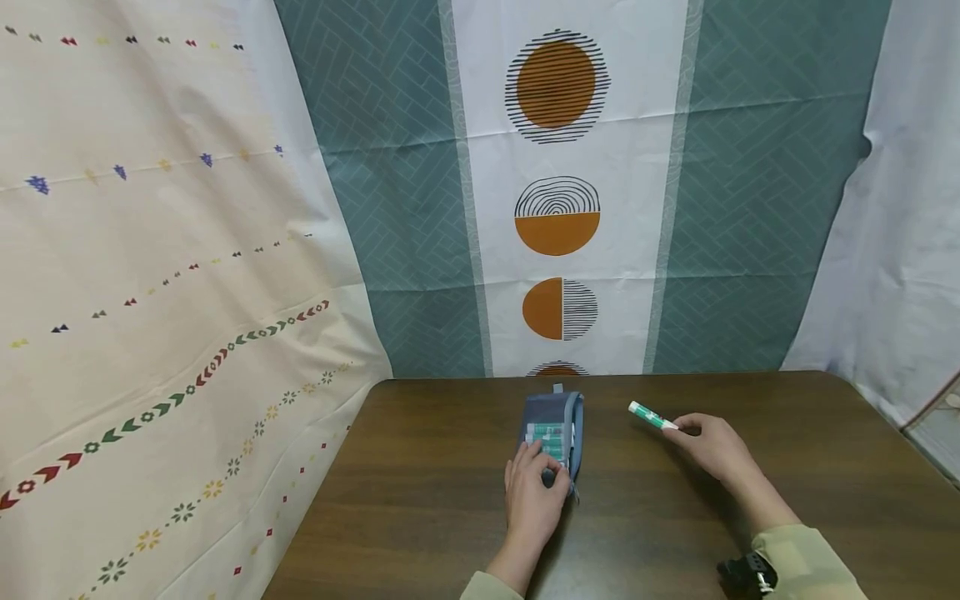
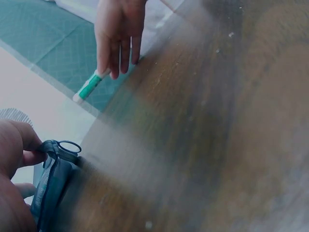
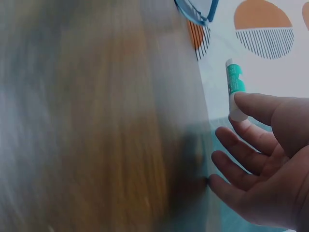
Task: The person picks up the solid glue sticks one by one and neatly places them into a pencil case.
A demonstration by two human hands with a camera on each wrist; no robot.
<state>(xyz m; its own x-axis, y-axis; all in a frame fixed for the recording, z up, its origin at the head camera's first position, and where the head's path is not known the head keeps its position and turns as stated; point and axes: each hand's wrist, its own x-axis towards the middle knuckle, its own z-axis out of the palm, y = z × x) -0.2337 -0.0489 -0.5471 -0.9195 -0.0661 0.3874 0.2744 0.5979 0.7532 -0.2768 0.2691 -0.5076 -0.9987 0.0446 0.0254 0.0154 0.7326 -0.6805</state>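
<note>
My left hand (image 1: 534,498) pinches the near end of a blue-grey zip pouch (image 1: 551,407) on the table. Several green-and-white tubes (image 1: 546,434) show through the pouch's front. In the left wrist view, thumb and finger hold the pouch (image 2: 54,180) by its edge, beside a ring-like loop (image 2: 70,146). To the pouch's right, my right hand (image 1: 708,446) pinches one slim green-and-white tube (image 1: 651,415) by its white end, between thumb and index finger. Held up and tilted, this tube (image 3: 235,82) shows printing too small to read. The other right fingers are spread loosely.
The brown wooden table (image 1: 420,483) has its far edge against a hanging teal-and-white cloth (image 1: 570,167). A patterned cream cloth (image 1: 187,333) hangs along the left side. A black device (image 1: 746,575) is strapped at the right wrist.
</note>
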